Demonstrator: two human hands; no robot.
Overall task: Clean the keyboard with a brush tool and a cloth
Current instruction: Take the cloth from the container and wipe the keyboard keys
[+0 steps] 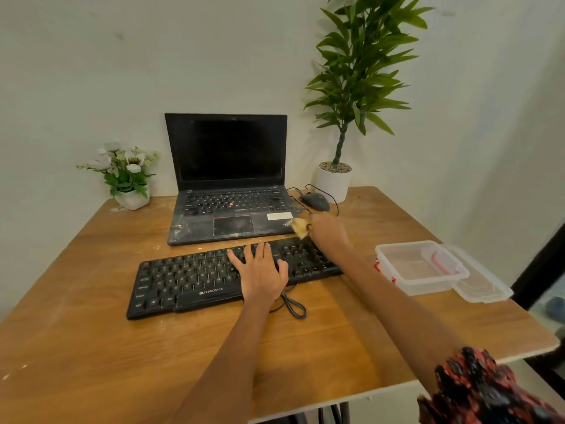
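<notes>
Head view, single frame. Black wired keyboard with white "ZEBRONICS" lettering (pixel 214 276) lies flat near the middle of the brown wooden table (pixel 91 347), long axis running left-right and skewed, its right end further toward the back edge than its left; pale specks show on some left-side keys. Left hand (pixel 263 270) rests palm-down on the right-centre of the keyboard, fingers straight and spread, thumb out to the right, nothing grasped. Right hand (pixel 328 231) is over the keyboard's far right corner, seen from the back, curled around the handle of a small brush with pale tan bristles (pixel 300 227); handle itself hidden by the hand, bristles blurred and sticking out to the left, over the gap between keyboard and laptop. Whether the bristles touch the keys I cannot tell. Right arm carries a red-and-black patterned sleeve (pixel 477 390). Thin black cable (pixel 292 304) loops on the table just beside the keyboard's near edge. Behind the keyboard, an open black laptop with dark screen and dusty palm rest (pixel 227 191) stands toward the back edge. Black wired mouse (pixel 315 201) lies just right of the laptop. Back right corner: tall green plant in white round pot (pixel 334 183). Back left corner: white flowers in small white pot (pixel 130 175). Near the right edge: clear plastic box with red clips (pixel 419 267), its clear lid (pixel 486 289) partly under it.
</notes>
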